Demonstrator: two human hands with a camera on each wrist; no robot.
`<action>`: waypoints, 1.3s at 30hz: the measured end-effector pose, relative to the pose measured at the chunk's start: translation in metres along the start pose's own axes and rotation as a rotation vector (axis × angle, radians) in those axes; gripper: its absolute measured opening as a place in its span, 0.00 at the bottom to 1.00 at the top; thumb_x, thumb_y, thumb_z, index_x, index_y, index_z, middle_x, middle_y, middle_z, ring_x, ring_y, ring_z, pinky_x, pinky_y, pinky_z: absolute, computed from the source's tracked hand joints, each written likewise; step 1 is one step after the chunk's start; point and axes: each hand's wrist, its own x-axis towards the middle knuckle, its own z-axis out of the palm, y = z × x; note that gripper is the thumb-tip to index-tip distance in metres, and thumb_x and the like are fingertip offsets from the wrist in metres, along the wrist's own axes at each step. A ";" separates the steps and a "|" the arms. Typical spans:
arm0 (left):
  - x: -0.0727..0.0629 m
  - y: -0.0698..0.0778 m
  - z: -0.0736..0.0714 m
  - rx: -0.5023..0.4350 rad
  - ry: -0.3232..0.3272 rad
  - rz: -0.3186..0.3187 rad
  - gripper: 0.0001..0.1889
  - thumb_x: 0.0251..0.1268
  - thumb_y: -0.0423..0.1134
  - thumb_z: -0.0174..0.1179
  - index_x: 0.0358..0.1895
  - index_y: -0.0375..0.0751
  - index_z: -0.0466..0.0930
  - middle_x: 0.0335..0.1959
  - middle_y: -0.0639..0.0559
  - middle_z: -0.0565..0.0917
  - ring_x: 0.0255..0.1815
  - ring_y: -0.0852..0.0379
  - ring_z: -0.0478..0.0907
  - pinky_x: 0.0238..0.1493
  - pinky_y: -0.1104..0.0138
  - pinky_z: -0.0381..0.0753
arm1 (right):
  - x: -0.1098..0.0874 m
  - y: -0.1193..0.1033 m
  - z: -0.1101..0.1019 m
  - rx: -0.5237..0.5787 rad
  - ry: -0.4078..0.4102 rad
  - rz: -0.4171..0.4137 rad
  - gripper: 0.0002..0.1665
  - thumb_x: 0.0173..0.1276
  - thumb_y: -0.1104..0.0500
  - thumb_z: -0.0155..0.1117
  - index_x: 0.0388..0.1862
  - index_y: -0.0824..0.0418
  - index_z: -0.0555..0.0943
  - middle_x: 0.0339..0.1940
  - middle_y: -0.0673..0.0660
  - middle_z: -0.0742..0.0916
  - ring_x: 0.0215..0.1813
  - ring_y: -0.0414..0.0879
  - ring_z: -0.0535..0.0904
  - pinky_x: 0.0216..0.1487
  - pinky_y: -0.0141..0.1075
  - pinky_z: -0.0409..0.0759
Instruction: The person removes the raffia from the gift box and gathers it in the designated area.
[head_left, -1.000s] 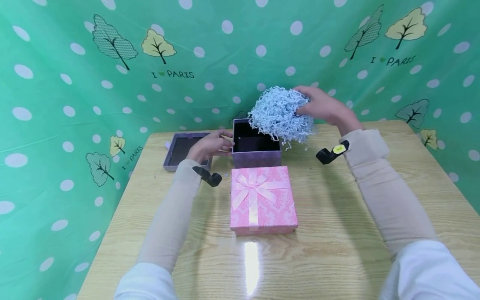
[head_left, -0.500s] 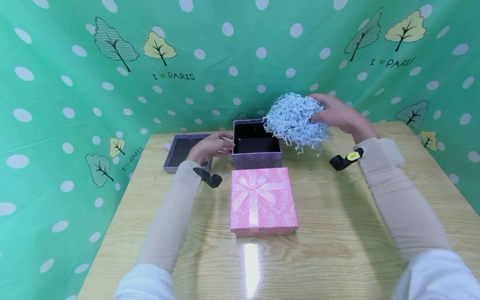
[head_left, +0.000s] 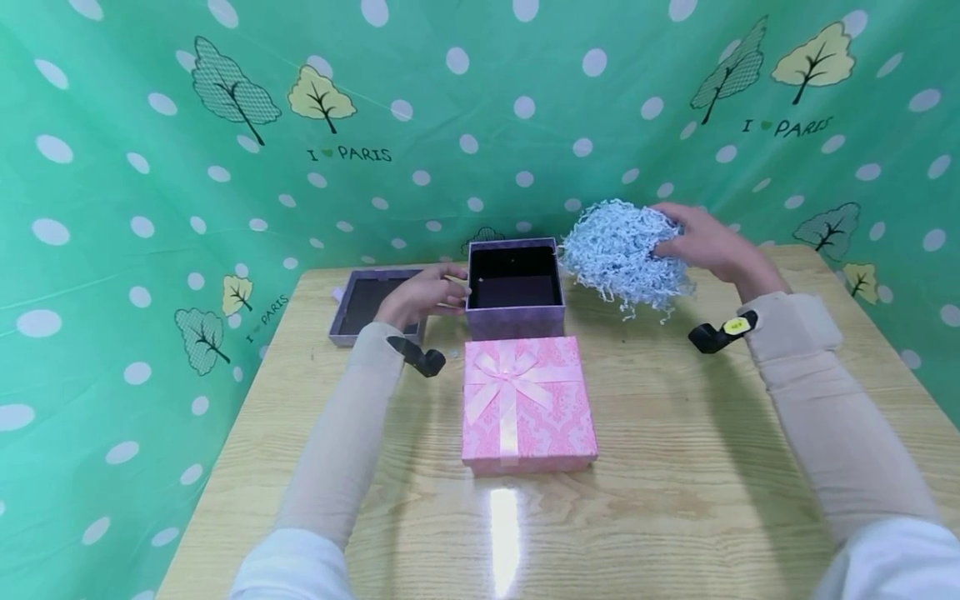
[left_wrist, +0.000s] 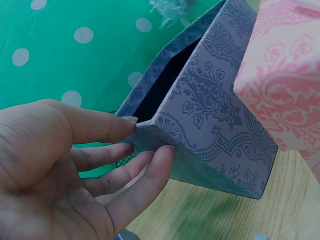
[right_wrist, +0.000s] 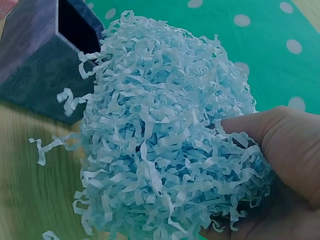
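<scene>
My right hand grips a big clump of light blue shredded paper, raised over the table to the right of the open purple box. Loose curly strands hang from it; in the right wrist view, the shredded paper hides most of the fingers. The purple patterned box stands upright with its dark inside showing. My left hand touches its left side with relaxed fingers. In the left wrist view, one fingertip of the left hand lies at the rim corner of the purple box, the others against its outer wall.
A pink box with a ribbon bow sits just in front of the purple one. The purple lid lies inside up behind my left hand. A green dotted curtain hangs behind the wooden table.
My right hand has carried the shredded paper to the right and slightly down, away from over the purple box, uncovering its opening. The left hand stays at the box's side.
</scene>
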 end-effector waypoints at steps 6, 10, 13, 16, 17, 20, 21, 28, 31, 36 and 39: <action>0.000 -0.001 0.000 0.000 0.001 0.002 0.25 0.68 0.30 0.52 0.67 0.36 0.58 0.66 0.30 0.65 0.59 0.38 0.71 0.63 0.53 0.74 | -0.004 0.016 0.000 0.015 -0.007 0.011 0.44 0.70 0.67 0.52 0.78 0.60 0.42 0.79 0.64 0.44 0.78 0.63 0.36 0.72 0.65 0.47; -0.001 0.000 0.000 0.004 0.004 0.002 0.25 0.68 0.30 0.53 0.67 0.36 0.58 0.65 0.31 0.65 0.54 0.42 0.73 0.64 0.52 0.74 | -0.005 0.028 0.000 0.011 -0.004 0.020 0.44 0.70 0.66 0.52 0.78 0.61 0.42 0.79 0.65 0.45 0.77 0.65 0.37 0.72 0.65 0.48; -0.002 0.001 0.000 0.003 0.005 -0.001 0.25 0.68 0.30 0.53 0.67 0.36 0.58 0.65 0.32 0.66 0.49 0.46 0.74 0.64 0.51 0.73 | -0.005 0.036 0.001 0.004 -0.001 0.039 0.44 0.71 0.66 0.52 0.78 0.61 0.42 0.78 0.66 0.45 0.77 0.66 0.38 0.71 0.66 0.49; -0.001 0.001 0.000 0.000 0.004 -0.005 0.25 0.68 0.30 0.53 0.67 0.36 0.58 0.64 0.33 0.66 0.49 0.46 0.74 0.64 0.51 0.73 | -0.003 0.044 0.001 -0.013 0.002 0.060 0.43 0.71 0.65 0.52 0.78 0.62 0.42 0.78 0.68 0.45 0.76 0.68 0.39 0.70 0.66 0.50; -0.002 0.001 0.000 0.000 0.005 -0.006 0.25 0.68 0.30 0.53 0.66 0.36 0.58 0.64 0.33 0.67 0.49 0.46 0.74 0.64 0.52 0.73 | -0.003 0.046 0.001 -0.015 0.002 0.067 0.43 0.71 0.65 0.52 0.78 0.62 0.42 0.78 0.68 0.45 0.76 0.68 0.39 0.70 0.66 0.51; -0.001 0.001 0.000 0.003 0.008 -0.007 0.25 0.68 0.31 0.53 0.66 0.36 0.59 0.63 0.34 0.67 0.49 0.46 0.74 0.64 0.52 0.73 | -0.001 0.054 0.002 -0.027 0.004 0.083 0.43 0.71 0.65 0.52 0.77 0.63 0.42 0.77 0.69 0.46 0.76 0.70 0.40 0.70 0.67 0.51; -0.001 0.001 0.000 0.004 0.008 -0.007 0.25 0.68 0.31 0.53 0.66 0.36 0.59 0.63 0.34 0.67 0.49 0.46 0.74 0.64 0.51 0.73 | -0.001 0.056 0.003 -0.029 0.003 0.086 0.43 0.70 0.65 0.52 0.77 0.63 0.42 0.77 0.69 0.46 0.76 0.70 0.40 0.70 0.67 0.51; -0.001 0.001 0.000 -0.007 0.008 -0.012 0.24 0.69 0.31 0.53 0.66 0.37 0.59 0.65 0.33 0.66 0.47 0.48 0.74 0.66 0.49 0.70 | 0.002 0.073 0.007 -0.080 0.010 0.110 0.43 0.69 0.66 0.54 0.77 0.64 0.45 0.76 0.72 0.50 0.74 0.72 0.44 0.69 0.68 0.52; -0.001 0.001 0.000 -0.005 0.008 -0.012 0.25 0.68 0.31 0.53 0.66 0.37 0.59 0.65 0.33 0.66 0.47 0.48 0.75 0.66 0.49 0.70 | 0.004 0.078 0.010 -0.118 0.021 0.121 0.42 0.68 0.66 0.54 0.76 0.66 0.47 0.75 0.73 0.52 0.73 0.72 0.48 0.68 0.67 0.55; -0.002 0.001 0.000 -0.003 0.005 -0.009 0.25 0.69 0.31 0.53 0.66 0.36 0.59 0.65 0.32 0.65 0.48 0.46 0.74 0.66 0.49 0.70 | 0.007 0.087 0.015 -0.210 0.041 0.121 0.40 0.67 0.68 0.53 0.74 0.70 0.50 0.73 0.76 0.56 0.71 0.74 0.51 0.67 0.67 0.58; -0.002 0.001 0.001 -0.007 0.003 -0.010 0.25 0.69 0.31 0.53 0.67 0.36 0.59 0.65 0.32 0.65 0.49 0.45 0.74 0.66 0.49 0.70 | 0.009 0.091 0.017 -0.259 0.055 0.116 0.37 0.66 0.69 0.53 0.72 0.73 0.53 0.71 0.78 0.58 0.70 0.75 0.51 0.67 0.67 0.57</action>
